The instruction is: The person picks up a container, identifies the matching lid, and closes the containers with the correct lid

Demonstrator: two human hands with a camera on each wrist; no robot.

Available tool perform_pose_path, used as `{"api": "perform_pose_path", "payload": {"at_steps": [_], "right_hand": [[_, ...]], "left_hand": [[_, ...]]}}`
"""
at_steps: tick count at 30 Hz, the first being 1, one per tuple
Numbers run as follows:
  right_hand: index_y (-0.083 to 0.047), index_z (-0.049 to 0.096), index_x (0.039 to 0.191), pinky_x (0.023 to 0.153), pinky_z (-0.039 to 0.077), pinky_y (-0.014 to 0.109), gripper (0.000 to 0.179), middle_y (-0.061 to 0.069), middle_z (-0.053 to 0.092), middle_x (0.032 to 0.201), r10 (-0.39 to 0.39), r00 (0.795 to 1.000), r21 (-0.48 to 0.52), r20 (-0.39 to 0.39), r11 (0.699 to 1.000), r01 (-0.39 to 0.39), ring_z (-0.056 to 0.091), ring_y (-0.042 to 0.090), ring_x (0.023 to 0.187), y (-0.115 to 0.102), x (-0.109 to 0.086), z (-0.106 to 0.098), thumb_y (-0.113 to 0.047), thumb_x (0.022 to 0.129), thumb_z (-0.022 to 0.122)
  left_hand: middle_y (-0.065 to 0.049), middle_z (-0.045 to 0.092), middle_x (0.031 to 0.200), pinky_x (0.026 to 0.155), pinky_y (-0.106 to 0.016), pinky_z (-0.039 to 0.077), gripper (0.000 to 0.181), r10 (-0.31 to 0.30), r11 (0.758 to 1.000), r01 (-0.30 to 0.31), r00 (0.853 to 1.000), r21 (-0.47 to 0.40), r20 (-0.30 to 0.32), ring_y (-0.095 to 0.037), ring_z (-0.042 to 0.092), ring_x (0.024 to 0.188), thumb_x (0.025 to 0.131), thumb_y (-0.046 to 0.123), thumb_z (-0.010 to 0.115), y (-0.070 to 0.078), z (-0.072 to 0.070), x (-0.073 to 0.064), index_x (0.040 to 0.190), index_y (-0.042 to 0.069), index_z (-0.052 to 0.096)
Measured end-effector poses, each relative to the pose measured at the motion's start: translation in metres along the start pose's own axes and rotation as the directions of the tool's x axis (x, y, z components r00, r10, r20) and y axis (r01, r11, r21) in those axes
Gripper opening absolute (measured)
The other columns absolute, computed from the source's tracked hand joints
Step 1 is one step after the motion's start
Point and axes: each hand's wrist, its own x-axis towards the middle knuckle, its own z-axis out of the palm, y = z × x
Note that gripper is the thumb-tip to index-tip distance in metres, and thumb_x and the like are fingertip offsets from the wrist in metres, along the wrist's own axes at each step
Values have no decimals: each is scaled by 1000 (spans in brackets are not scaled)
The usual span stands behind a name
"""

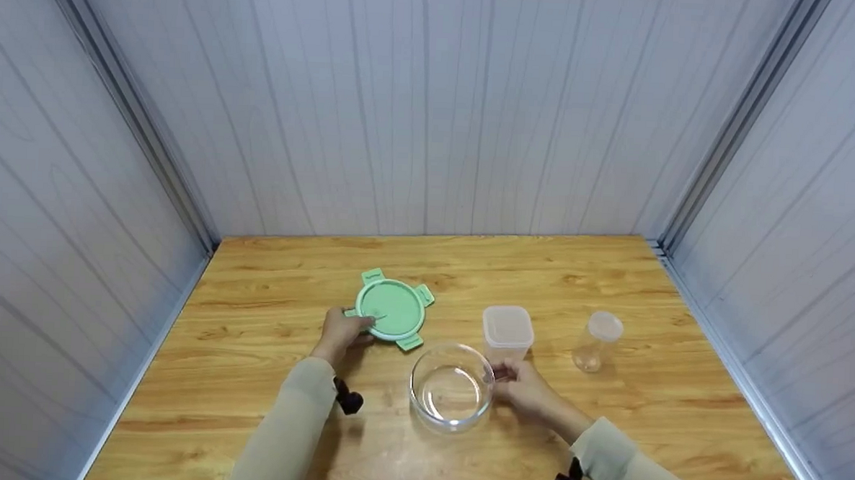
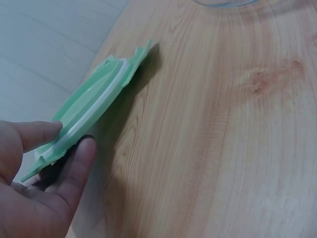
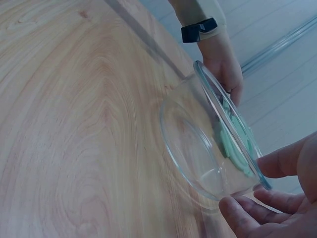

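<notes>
A round green lid (image 1: 393, 309) with side flaps is pinched at its left edge by my left hand (image 1: 342, 332), thumb on top and fingers underneath. In the left wrist view the lid (image 2: 86, 106) is raised off the wood, its white sealing ring showing. My right hand (image 1: 525, 390) grips the right rim of a round clear glass bowl (image 1: 452, 387), which stands mouth up. From the right wrist view, the thumb lies at the bowl's rim (image 3: 230, 121) and the fingers against its outer wall.
Just behind the right hand stands a square translucent container (image 1: 508, 329) with a whitish lid. A small clear jar (image 1: 596, 341) with a pale lid is farther right. The wooden table (image 1: 263, 377) is enclosed by pale panel walls (image 1: 433, 110) at back and sides.
</notes>
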Motion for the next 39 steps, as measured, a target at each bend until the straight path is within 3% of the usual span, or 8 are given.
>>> {"api": "perform_pose_path", "payload": {"at_steps": [7, 16, 30, 36, 39], "right_hand": [[24, 56, 128, 89, 57, 19, 47, 37, 67, 123, -22, 1000, 16, 0, 1000, 22, 69, 40, 116, -1, -1, 0, 5, 87, 67], [23, 55, 131, 89, 57, 20, 47, 36, 65, 125, -8, 1000, 31, 22, 999, 7, 66, 25, 111, 0, -1, -1, 6, 88, 65], [25, 58, 128, 89, 59, 19, 44, 38, 69, 121, -20, 1000, -8, -7, 1000, 20, 71, 37, 114, -2, -1, 0, 7, 89, 68], [26, 57, 129, 88, 59, 19, 44, 40, 67, 123, -21, 1000, 21, -3, 1000, 22, 70, 37, 116, -1, 0, 0, 8, 90, 66], [26, 56, 131, 90, 61, 21, 45, 40, 67, 125, -12, 1000, 21, 15, 1000, 11, 70, 36, 117, -1, -1, 0, 7, 91, 67]], "left_hand": [[-28, 59, 136, 92, -39, 67, 58, 54, 995, -53, 999, -83, 10, -26, 73, 104, 103, -3, 66, -4, -3, 2, 155, -12, 42], [-31, 55, 141, 87, -36, 67, 62, 58, 991, -52, 997, -119, 45, -24, 72, 100, 103, -6, 64, -8, -10, 0, 158, -10, 39], [-28, 52, 148, 83, -33, 66, 63, 63, 979, -52, 997, -198, 50, -27, 69, 109, 101, -11, 61, -3, -10, -1, 159, -2, 38], [-29, 54, 144, 84, -36, 66, 58, 115, 973, -108, 993, -206, 25, -25, 71, 102, 100, -13, 62, -1, -10, -4, 154, -2, 41], [-31, 56, 143, 85, -36, 66, 56, 171, 975, -170, 985, -145, -1, -25, 71, 103, 100, -11, 64, 1, -12, -5, 152, -3, 44]]}}
